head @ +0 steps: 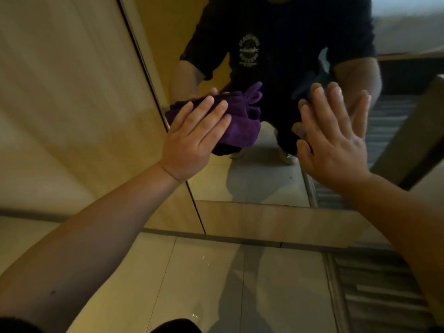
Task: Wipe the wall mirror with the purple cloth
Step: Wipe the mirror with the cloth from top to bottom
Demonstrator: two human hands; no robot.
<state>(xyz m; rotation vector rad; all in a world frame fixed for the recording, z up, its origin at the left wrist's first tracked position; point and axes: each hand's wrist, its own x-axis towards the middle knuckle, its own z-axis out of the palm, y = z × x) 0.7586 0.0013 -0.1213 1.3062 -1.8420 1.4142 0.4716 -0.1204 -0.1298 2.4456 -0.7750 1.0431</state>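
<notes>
The wall mirror (262, 183) fills the upper right, with its dark left edge running diagonally down. My left hand (194, 138) presses the bunched purple cloth (242, 126) flat against the glass near that left edge, fingers spread over it. My right hand (336, 143) lies open with its palm flat on the glass to the right, holding nothing. The mirror reflects both hands, the cloth and a person in a dark shirt.
A beige wall panel (72, 104) stands left of the mirror. Below the mirror runs a beige baseboard (276, 219), then a glossy tiled floor (204, 280). A striped grey mat or carpet (374, 280) lies at the right.
</notes>
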